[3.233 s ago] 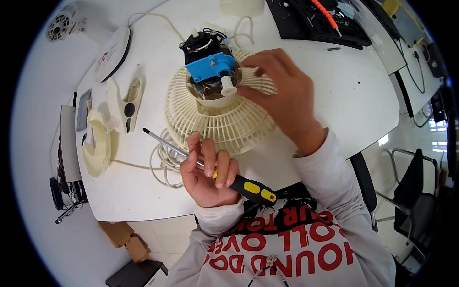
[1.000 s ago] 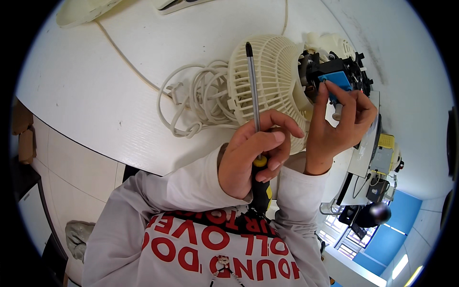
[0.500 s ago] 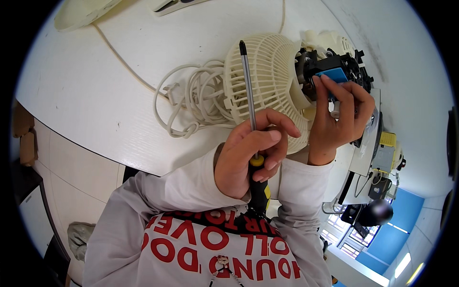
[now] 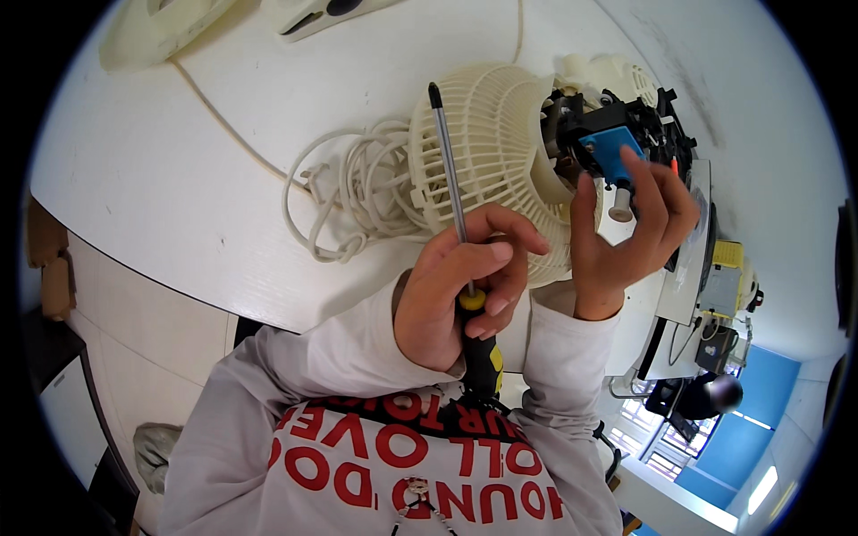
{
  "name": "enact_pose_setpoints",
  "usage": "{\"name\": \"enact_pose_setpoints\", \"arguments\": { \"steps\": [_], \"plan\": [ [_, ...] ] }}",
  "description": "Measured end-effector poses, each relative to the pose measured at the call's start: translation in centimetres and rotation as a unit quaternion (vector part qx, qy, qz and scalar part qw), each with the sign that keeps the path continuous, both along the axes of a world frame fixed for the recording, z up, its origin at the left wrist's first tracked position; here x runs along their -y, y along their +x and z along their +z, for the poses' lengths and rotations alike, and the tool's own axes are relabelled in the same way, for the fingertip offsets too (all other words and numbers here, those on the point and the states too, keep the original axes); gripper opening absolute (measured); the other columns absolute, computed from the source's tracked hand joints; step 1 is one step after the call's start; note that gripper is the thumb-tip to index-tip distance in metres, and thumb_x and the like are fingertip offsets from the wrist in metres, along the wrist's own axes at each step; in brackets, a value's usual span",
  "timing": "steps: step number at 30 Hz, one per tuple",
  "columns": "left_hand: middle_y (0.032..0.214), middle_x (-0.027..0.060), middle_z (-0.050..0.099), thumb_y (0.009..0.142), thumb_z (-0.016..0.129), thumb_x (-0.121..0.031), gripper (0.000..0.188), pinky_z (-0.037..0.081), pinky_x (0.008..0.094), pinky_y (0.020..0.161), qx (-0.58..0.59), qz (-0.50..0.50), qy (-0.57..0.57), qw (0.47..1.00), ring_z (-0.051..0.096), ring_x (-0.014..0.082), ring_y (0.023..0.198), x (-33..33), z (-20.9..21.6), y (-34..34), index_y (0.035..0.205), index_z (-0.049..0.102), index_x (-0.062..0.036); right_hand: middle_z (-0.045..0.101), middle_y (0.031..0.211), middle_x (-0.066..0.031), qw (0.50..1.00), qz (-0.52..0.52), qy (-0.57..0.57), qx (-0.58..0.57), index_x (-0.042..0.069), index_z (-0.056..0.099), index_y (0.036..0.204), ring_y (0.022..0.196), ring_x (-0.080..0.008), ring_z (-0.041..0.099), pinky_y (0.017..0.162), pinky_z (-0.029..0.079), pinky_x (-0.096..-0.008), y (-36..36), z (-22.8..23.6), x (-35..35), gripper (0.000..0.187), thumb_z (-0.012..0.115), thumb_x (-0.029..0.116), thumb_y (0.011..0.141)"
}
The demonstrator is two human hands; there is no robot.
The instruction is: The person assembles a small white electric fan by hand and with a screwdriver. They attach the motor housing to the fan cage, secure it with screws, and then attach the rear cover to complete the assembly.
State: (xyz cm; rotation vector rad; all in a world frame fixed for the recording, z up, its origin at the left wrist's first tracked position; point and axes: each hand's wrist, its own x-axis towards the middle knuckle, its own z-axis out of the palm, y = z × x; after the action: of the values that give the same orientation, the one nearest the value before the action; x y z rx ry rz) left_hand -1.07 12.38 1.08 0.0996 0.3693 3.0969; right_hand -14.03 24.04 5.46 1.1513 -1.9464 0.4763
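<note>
My left hand is wrapped round a screwdriver with a black and yellow handle; its cross-shaped dark tip points up and away. Beyond it a cream electric fan lies on the table, its slatted grille toward the left. The black motor assembly is bare at the fan's right side. On it sits a blue plate, with a short pale cylindrical knob sticking out below. My right hand is beside that plate with thumb and fingers apart, the index fingertip overlapping its edge; whether it touches is unclear.
A coiled cream power cord lies left of the grille on the white table. A cream cover and a cream part with dark openings are at the far edge. Another person is far right.
My right thumb and fingers have spread and come off the blue plate, showing more of it and the knob. The screwdriver and left hand have shifted slightly left.
</note>
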Motion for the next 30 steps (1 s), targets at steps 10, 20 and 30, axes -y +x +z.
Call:
{"name": "enact_pose_setpoints", "arguments": {
  "steps": [10,20,30],
  "plan": [
    [0.058,-0.0004,0.041,0.100,0.033,-0.030,0.030,0.033,0.0231,0.043,-0.108,0.008,0.058,0.992,0.035,0.0085,0.043,0.1,0.6,0.2,0.109,0.048,-0.0057,0.050,0.104,-0.0064,0.982,0.044,-0.050,0.175,0.032,0.058,0.105,0.081,-0.0230,0.052,0.063,0.045,-0.0308,10.1,-1.4,-6.0,0.062,0.082,-0.004,0.060],
    [0.068,-0.0019,0.042,0.103,0.026,-0.034,0.036,0.034,0.0234,0.057,-0.091,0.066,0.015,0.994,0.039,0.0089,0.056,-0.2,2.7,-0.3,0.115,0.048,-0.0074,0.054,0.110,-0.0052,0.969,0.218,0.032,0.113,0.034,0.066,0.109,0.086,-0.0185,0.061,0.069,0.053,-0.0240,11.8,-0.9,-4.6,0.047,0.077,0.015,0.067],
    [0.125,0.0200,0.049,0.070,0.077,-0.026,0.079,0.034,0.0430,0.102,-0.121,0.314,-0.818,0.467,0.042,0.0376,0.120,6.9,4.7,0.3,0.134,0.038,-0.0005,0.060,0.108,-0.0242,0.967,0.131,-0.170,0.136,0.009,0.047,0.122,0.086,-0.0319,0.066,0.069,0.058,-0.0342,12.8,2.3,-12.0,0.067,0.085,0.011,0.067]
  ]
}}
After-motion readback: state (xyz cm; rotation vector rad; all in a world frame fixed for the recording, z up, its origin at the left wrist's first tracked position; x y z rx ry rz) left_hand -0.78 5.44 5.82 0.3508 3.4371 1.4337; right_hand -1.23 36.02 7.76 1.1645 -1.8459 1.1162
